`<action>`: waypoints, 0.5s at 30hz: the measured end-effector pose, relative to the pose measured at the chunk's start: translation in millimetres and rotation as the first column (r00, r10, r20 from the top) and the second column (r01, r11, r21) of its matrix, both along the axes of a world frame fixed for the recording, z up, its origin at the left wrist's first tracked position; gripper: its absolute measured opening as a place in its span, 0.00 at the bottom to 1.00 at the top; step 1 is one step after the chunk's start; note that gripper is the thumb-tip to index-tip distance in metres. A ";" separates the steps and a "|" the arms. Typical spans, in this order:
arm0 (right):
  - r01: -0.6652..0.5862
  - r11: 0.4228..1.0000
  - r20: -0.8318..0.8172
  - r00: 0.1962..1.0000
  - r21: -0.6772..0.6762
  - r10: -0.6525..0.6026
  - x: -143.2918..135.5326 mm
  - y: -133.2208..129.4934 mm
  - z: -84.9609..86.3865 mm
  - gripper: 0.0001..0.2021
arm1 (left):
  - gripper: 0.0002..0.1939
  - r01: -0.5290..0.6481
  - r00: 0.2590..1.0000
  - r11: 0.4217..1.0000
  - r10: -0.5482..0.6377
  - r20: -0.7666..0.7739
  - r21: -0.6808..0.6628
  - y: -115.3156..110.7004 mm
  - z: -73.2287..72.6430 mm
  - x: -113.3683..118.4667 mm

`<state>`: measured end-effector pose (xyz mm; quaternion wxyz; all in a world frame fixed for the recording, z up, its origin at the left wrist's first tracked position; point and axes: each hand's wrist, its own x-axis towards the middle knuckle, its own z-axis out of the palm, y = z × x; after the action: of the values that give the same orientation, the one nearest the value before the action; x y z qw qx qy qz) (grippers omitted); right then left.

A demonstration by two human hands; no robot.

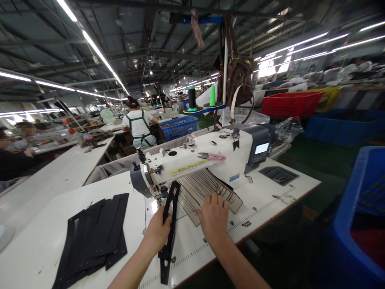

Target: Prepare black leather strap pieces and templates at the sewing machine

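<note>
My left hand (159,228) is closed around a long black slotted strip (173,196), which runs from beside the sewing machine's needle area to the table's front edge. My right hand (214,216) rests on a fanned stack of beige-grey panels (207,181) with dark edges, its thumb spread away from bent fingers; the fingertips are partly hidden. That stack lies under the arm of the white sewing machine (192,152). Left of the machine, a loose pile of black panels (93,233) lies on the white table (135,257).
Pink-handled thread snips (212,156) lie on the machine. Behind it stand black (191,98) and green thread cones (212,96), and a brown bag (240,76) hangs. A blue bin (345,208) is at right. A co-worker (140,124) sits ahead beside a blue basket (180,128).
</note>
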<state>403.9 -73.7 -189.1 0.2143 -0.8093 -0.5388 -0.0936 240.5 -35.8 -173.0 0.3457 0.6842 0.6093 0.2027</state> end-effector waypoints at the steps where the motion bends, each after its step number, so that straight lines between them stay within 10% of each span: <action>1: 0.000 1.000 0.002 1.000 0.004 0.000 -0.5 -0.9 -0.7 0.13 | 0.16 -0.001 1.000 1.000 0.001 -0.004 0.008 -0.5 -0.3 -0.9; 15: -0.048 0.999 0.012 0.999 0.001 0.048 -4.2 -6.0 -5.1 0.07 | 0.18 -0.001 1.000 0.999 0.001 0.013 0.038 -6.0 1.0 -5.3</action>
<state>399.7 -79.7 -194.3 0.2138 -0.7955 -0.5591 -0.0938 235.2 -41.8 -171.9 0.3366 0.6891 0.6033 0.2189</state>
